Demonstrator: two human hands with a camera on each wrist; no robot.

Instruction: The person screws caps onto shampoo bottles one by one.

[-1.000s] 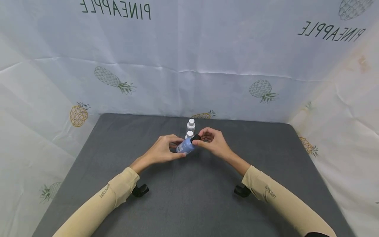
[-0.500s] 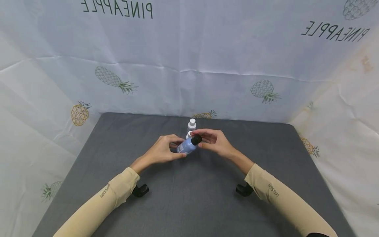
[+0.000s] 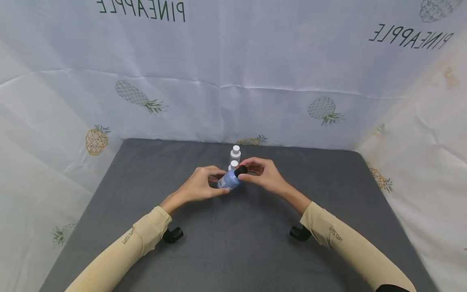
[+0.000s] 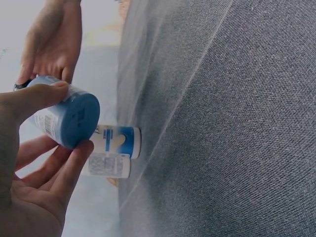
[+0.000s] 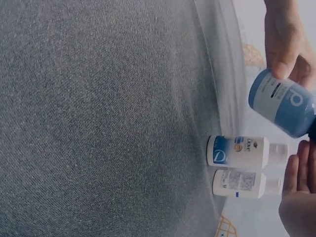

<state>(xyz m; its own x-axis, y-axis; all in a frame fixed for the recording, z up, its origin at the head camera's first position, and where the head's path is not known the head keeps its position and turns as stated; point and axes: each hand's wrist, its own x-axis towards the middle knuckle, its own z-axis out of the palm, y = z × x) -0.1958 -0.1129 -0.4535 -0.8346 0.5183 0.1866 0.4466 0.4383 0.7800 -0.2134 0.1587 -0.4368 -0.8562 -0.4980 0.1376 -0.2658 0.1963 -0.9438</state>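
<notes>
A blue bottle (image 3: 228,180) with a black cap (image 3: 240,170) is held tilted above the table, its cap end up and to the right. My left hand (image 3: 200,184) grips the bottle's body between thumb and fingers; the left wrist view shows the bottle's blue base (image 4: 81,121). At the black cap, my right hand (image 3: 265,175) has its thumb and curled fingers round it. Just behind the blue bottle stand two white bottles, a nearer one (image 3: 234,165) partly hidden and a farther one (image 3: 235,154). In the right wrist view, one white bottle (image 5: 239,150) carries a blue-and-white label.
A dark grey cloth covers the table (image 3: 226,251). Behind it hangs a pale curtain (image 3: 204,109) printed with pineapples. Black wrist mounts (image 3: 173,235) sit under both sleeves, close to the table.
Half a second ago my right fingers were loosened and extended past the black cap; now they are back round it. My left hand keeps its hold on the bottle.
</notes>
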